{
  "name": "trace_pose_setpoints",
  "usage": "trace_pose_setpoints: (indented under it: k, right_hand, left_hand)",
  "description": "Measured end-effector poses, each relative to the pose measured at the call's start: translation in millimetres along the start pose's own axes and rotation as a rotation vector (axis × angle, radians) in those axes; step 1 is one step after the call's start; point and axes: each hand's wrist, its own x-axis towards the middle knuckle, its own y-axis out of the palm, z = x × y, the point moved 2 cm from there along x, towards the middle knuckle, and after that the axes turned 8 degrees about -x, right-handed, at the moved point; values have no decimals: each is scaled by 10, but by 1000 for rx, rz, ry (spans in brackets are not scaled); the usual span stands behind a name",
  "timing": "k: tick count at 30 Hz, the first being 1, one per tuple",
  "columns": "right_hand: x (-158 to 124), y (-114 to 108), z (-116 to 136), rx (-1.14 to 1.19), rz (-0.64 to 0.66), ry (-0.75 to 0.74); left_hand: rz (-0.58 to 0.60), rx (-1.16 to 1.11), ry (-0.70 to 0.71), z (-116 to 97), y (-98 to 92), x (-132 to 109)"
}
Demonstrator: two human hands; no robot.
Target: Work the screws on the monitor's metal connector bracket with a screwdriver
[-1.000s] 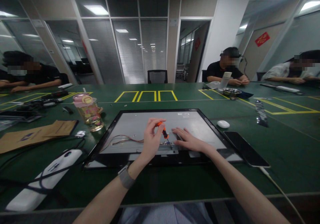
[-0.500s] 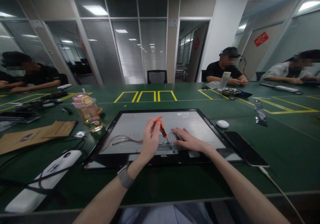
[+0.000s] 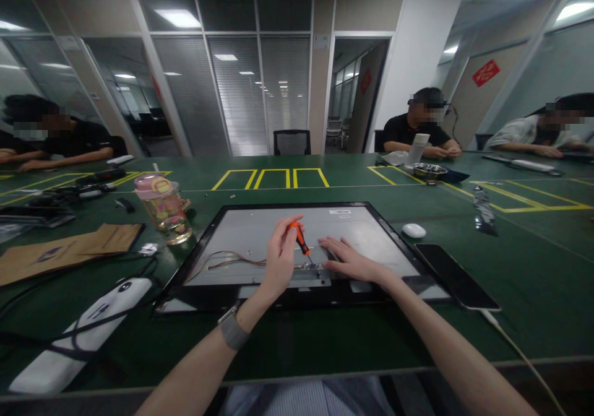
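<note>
My left hand (image 3: 281, 249) is closed round the orange and black handle of a screwdriver (image 3: 301, 241). The tool leans, its shaft pointing down at a small metal part (image 3: 312, 267) near the panel's front edge. Fingers spread, my right hand (image 3: 350, 260) lies on the panel just right of the screwdriver tip; its fingertips are beside the metal part. Both hands are over a flat display panel (image 3: 241, 224) with a grey metal back and a black frame. Thin coloured wires (image 3: 227, 255) run across its left side towards my left hand.
Left of the panel stand a drink cup (image 3: 164, 212), a brown paper bag (image 3: 69, 249) and a white power strip (image 3: 88, 335) with black cables. To the right lie a phone (image 3: 457, 277) on a cable and a white earbud case (image 3: 414, 230). Several people sit across the green table (image 3: 352, 335).
Almost nothing differs. The screwdriver's handle has turned slightly in my left hand, with its tip in about the same place. My right hand stays put.
</note>
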Motion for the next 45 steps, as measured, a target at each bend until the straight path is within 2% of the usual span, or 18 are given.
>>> trace_pose_setpoints:
  k: [4,11,21,27,36,41,45]
  right_hand:
    - [-8,-10,13,0,-1,1]
    - [-8,-15,23,7,1,3]
    - [-8,-16,20,-1,6,-3]
    - [-13,-13,13,10,2,0]
    - [-11,-37,46,-1,8,4]
    - [-9,-21,25,4,7,3]
    - [-7,-7,7,11,9,-7]
  left_hand:
    - [21,-20,9,5,-6,11]
    - [-24,73,59,5,-2,11]
    - [16,-55,18,25,-10,27]
    - [-29,39,76,-19,-1,16]
    - [48,-104,-17,16,-8,2]
    - [88,-106,-13,15,-3,11]
    - [66,-61,60,17,0,27]
